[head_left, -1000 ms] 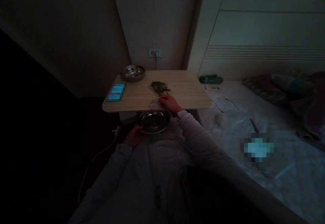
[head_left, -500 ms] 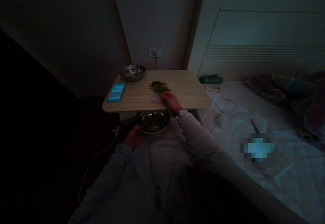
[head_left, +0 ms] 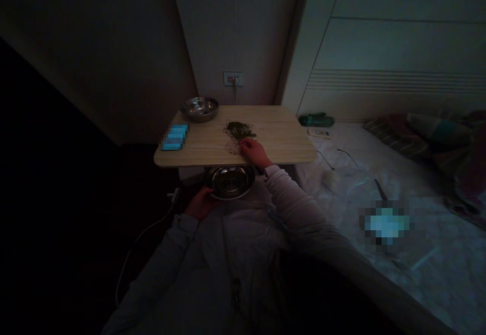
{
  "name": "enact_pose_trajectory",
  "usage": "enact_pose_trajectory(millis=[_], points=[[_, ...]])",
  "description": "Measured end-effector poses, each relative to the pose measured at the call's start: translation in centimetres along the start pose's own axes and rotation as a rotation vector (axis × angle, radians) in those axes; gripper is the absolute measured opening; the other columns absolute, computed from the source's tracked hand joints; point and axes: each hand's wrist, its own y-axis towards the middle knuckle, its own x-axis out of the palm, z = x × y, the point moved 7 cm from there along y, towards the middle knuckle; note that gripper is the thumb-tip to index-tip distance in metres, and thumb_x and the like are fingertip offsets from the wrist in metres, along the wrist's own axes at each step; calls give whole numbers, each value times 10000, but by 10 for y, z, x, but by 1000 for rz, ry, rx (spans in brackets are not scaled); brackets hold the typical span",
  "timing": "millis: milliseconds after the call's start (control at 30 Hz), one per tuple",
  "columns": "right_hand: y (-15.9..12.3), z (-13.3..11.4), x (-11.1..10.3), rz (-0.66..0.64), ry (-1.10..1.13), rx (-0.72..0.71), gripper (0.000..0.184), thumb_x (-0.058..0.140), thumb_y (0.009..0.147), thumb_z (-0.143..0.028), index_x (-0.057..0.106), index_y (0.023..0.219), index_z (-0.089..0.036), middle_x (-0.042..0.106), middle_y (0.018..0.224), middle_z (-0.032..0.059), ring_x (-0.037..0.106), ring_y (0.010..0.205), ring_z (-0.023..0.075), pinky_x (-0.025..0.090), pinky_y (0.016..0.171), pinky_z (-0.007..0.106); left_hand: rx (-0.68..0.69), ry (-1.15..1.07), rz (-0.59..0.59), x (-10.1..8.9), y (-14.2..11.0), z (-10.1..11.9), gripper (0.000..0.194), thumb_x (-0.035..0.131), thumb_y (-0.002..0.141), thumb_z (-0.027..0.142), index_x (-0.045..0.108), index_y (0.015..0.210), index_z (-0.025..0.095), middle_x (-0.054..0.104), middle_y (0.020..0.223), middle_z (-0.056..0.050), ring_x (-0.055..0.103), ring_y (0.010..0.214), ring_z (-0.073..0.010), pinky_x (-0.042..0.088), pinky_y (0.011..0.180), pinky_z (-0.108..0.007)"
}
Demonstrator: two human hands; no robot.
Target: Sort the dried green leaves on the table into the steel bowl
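Note:
My left hand (head_left: 201,204) grips the left side of a shiny metal bowl (head_left: 232,195), held just below the near edge of the small wooden table (head_left: 281,148). A few specks show in its bottom, too dim to identify. Over the tabletop, my right hand (head_left: 255,153) is closed, its fingertips pinched together at the near side of a loose heap of small dark green grains or bits (head_left: 239,129). Left of those fingers is a faint, see-through round patch (head_left: 232,147) with scattered bits on it. Whatever lies between the fingertips is hidden.
A second metal bowl (head_left: 200,109) stands at the table's back left, behind a lit, blurred-out phone (head_left: 175,137). To the right, a bed (head_left: 341,188) carries a green bottle (head_left: 317,119), a remote (head_left: 319,133) and another lit screen (head_left: 386,222). A white cable (head_left: 139,239) hangs at lower left.
My right hand has moved slightly away from me, toward the green heap, and the see-through patch beside it has shifted along. My left hand and its bowl stay in place.

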Motion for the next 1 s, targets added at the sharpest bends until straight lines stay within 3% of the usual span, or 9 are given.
enact_pose_trajectory(millis=[200, 467, 667, 867, 1000], points=[[-3, -3, 1, -47, -11, 8, 261, 629, 958, -267, 836, 1100, -196, 851, 1069, 62, 757, 1051, 236, 573, 1029, 377, -1, 3, -8, 1, 0, 0, 441, 689, 732, 16, 750, 1135, 185, 860, 1165, -87, 816, 1134, -319, 699, 992, -499], [-6, -5, 0, -78, -37, 16, 239, 648, 976, -322, 843, 1044, -201, 845, 1023, 58, 748, 1021, 231, 561, 1009, 358, 3, 15, 23, 0, -2, 2, 347, 674, 749, 0, 730, 1029, 197, 849, 1005, -54, 823, 994, -282, 697, 981, -505], [-6, -4, 2, -89, 4, -11, 221, 637, 967, -315, 825, 967, -198, 829, 951, 45, 730, 964, 212, 554, 970, 339, -9, 4, -6, 0, 0, 1, 468, 676, 743, 28, 748, 1171, 205, 857, 1082, -70, 827, 1045, -306, 703, 948, -496], [-6, -4, 3, -112, 27, -4, 208, 650, 957, -321, 819, 944, -200, 813, 880, 27, 724, 934, 202, 553, 951, 326, 5, -9, -19, -3, 4, 0, 321, 698, 726, -4, 734, 970, 203, 832, 939, -30, 804, 876, -248, 703, 906, -469], [-6, -4, 4, -123, 17, 15, 199, 660, 955, -315, 814, 911, -196, 810, 877, 31, 724, 931, 203, 553, 964, 333, 12, -23, -14, -3, 5, -1, 305, 695, 722, -5, 735, 948, 196, 835, 963, -43, 811, 944, -271, 696, 930, -481]])
